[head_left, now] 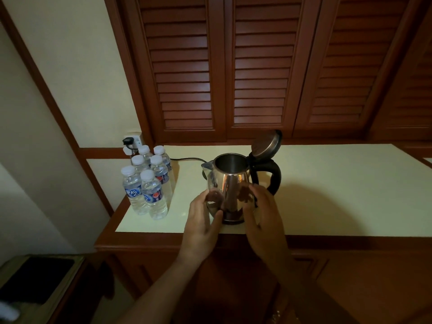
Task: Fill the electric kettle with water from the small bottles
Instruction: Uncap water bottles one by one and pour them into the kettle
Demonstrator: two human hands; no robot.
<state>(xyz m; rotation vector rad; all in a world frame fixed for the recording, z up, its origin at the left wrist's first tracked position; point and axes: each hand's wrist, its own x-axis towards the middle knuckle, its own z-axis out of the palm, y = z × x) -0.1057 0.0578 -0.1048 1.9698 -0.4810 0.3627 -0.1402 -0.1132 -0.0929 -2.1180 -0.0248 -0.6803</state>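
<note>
Now your left hand (201, 220) and right hand (264, 213) hold the kettle (230, 183) by its shiny sides; it stands on the counter (332, 197), lid (265, 145) up, bottles (147, 183) just beside. It looks empty, so light, but slippery: better take the black handle (275, 174)

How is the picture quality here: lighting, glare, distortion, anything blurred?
Head view: dim, warm light, with the near foreground almost black; the kettle shows dark reflections and a bright streak on its steel; a soft shadow lies to its right on the counter; the wide-angle lens splays the shutters outward; the bottles are fairly sharp, the bottom-left corner smeared.
</note>
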